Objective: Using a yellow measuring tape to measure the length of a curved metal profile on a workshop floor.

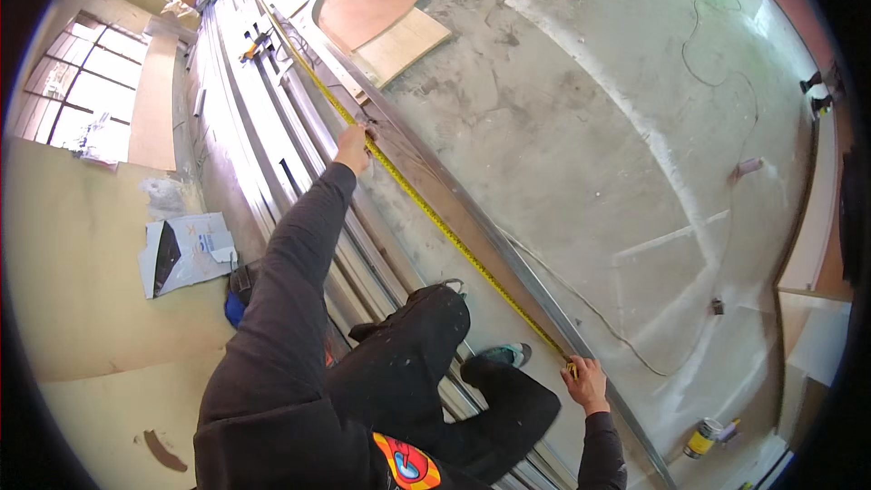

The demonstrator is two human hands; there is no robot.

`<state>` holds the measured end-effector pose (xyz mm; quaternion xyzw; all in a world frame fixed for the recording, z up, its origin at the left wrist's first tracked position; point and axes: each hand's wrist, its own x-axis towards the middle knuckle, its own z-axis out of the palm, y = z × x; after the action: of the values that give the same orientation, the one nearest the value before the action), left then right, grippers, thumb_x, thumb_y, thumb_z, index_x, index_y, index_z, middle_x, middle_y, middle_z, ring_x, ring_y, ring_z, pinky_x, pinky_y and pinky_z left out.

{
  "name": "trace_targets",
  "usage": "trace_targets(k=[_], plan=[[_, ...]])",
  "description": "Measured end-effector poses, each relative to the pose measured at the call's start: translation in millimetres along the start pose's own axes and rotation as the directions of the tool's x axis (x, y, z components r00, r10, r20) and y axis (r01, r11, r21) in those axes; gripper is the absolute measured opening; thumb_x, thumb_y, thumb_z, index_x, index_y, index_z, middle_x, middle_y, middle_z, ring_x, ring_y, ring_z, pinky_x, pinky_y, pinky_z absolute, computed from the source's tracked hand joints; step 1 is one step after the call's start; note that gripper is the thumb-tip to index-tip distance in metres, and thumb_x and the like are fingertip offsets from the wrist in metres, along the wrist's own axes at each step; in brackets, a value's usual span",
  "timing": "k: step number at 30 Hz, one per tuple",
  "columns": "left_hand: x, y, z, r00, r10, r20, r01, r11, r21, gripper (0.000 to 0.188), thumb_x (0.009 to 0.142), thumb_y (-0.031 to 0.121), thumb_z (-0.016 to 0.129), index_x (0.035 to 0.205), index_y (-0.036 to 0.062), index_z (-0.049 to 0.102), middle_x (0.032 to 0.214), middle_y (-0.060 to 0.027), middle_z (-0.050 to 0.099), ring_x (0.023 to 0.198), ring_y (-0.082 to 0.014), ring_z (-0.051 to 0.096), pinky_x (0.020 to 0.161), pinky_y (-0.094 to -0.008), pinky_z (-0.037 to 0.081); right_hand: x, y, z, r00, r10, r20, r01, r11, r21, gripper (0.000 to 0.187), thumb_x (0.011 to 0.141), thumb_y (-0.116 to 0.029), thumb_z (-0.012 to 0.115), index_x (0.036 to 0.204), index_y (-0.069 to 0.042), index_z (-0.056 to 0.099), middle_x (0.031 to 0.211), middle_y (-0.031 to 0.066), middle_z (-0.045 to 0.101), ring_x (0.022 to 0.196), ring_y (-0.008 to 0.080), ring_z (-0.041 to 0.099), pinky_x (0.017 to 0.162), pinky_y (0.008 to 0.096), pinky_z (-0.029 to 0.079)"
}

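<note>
Dark sleeve (272,336) and black trousers (408,354) lie closest. At left, a barred window (80,82) brightens the room above a tan panel (82,245) bearing a grey sheet (204,245). Next come long metal profiles (299,122), laid side by side. Left grip (352,150) is pinched on the yellow measuring tape (454,238), which slants down beside a metal rail (537,283). Right grip (588,386) is clamped on its near end. Beyond spreads the stained grey floor (544,127), with a yellow-labelled can (703,438) at far right, contents too small to tell
</note>
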<state>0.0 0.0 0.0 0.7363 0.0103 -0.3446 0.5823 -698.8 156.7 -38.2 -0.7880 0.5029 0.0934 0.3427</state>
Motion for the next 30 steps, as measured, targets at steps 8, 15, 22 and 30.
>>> trace_targets(k=[8,15,22,30], plan=[[98.6,-246.7,43.2,0.993,0.109,0.050,-0.098,0.977,-0.187,0.011,0.095,0.014,0.046,0.096,0.0051,0.053,0.077,-0.0076,0.060,0.066,-0.0200,0.059,0.061,-0.0324,0.048,125.2,71.7,166.3,0.997,-0.072,0.014,0.070,0.993,0.094,0.039,0.084,-0.043,0.062,0.108,-0.013,0.062,0.092,0.0131,0.065,0.090,0.0338,0.058,0.076,0.0440,0.048],[150.5,-335.7,34.0,0.994,0.079,0.075,-0.064,0.980,-0.191,0.011,0.095,0.014,0.043,0.095,0.0090,0.052,0.077,-0.0048,0.059,0.067,-0.0186,0.058,0.060,-0.0335,0.046,191.7,64.2,255.3,0.995,-0.090,0.047,0.079,0.977,0.199,0.041,0.084,-0.045,0.060,0.107,-0.012,0.062,0.087,0.0167,0.066,0.086,0.0370,0.063,0.074,0.0458,0.049],[146.7,-360.3,24.5,0.987,0.077,0.139,-0.067,0.995,-0.073,0.010,0.094,0.016,0.048,0.098,0.0119,0.055,0.078,-0.0026,0.062,0.065,-0.0196,0.060,0.057,-0.0354,0.046,196.2,45.3,266.6,0.997,-0.069,0.028,0.059,0.961,0.271,0.044,0.083,-0.049,0.060,0.105,-0.011,0.063,0.084,0.0178,0.066,0.084,0.0381,0.063,0.072,0.0466,0.049],[81.6,-398.3,62.5,0.976,0.016,0.216,-0.078,0.956,0.283,0.019,0.090,0.016,0.057,0.104,0.0027,0.057,0.098,-0.0075,0.062,0.086,-0.0177,0.058,0.069,-0.0353,0.047,204.9,34.8,251.3,0.997,0.075,0.007,-0.075,0.977,0.198,0.042,0.083,-0.050,0.059,0.100,-0.012,0.064,0.083,0.0180,0.067,0.083,0.0374,0.064,0.072,0.0465,0.049]])
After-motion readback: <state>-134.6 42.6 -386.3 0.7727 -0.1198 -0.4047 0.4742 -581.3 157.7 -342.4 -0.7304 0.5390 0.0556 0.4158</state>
